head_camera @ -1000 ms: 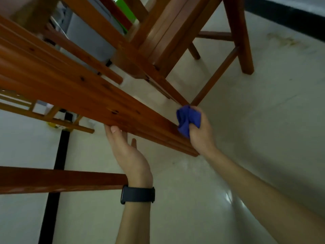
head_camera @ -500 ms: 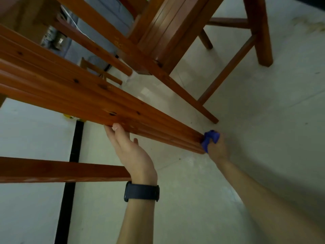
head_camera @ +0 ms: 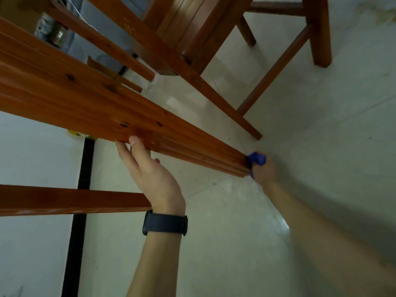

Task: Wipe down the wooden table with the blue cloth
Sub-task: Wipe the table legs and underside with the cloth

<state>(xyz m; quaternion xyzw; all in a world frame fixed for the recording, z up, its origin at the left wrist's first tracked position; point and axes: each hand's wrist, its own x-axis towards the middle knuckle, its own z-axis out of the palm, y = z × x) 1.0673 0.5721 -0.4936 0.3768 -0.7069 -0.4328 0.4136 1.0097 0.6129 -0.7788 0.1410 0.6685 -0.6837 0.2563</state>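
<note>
Cloth [head_camera: 257, 159] — blue, bunched into a wad — is sitting in the right hand [head_camera: 264, 170]. The fingers are curling round it and pressing it against the bottom end of the table leg [head_camera: 132, 116], right of centre in the frame, where the leg is meeting the floor [head_camera: 310, 136]. Only a knob of cloth is showing above the knuckles, with a sliver more under the hand. The right forearm is running off to the lower right corner, blurred.

The left hand [head_camera: 153, 175] is lying against the lower edge of the same leg near the middle of the frame, well apart from the right hand. It is gripping nothing: its fingers are stretching out straight, the tips touching the leg's edge, some hidden behind it. A dark watch band [head_camera: 165, 225] is wrapping the left wrist.

The leg — reddish, grooved along its length, with dark knots — is slanting from the upper left down to the cloth. A plain rail [head_camera: 70, 200] of the same wood is crossing the left side and disappearing behind the left wrist. A chair [head_camera: 192, 28] in matching wood is standing at top centre, its legs spreading toward the upper right. A black strip [head_camera: 84, 168] is running down the pale floor at the left. Something small and yellow [head_camera: 75, 133] is peeking out below the leg there. The clutter in the upper left corner is too blurred to name.
</note>
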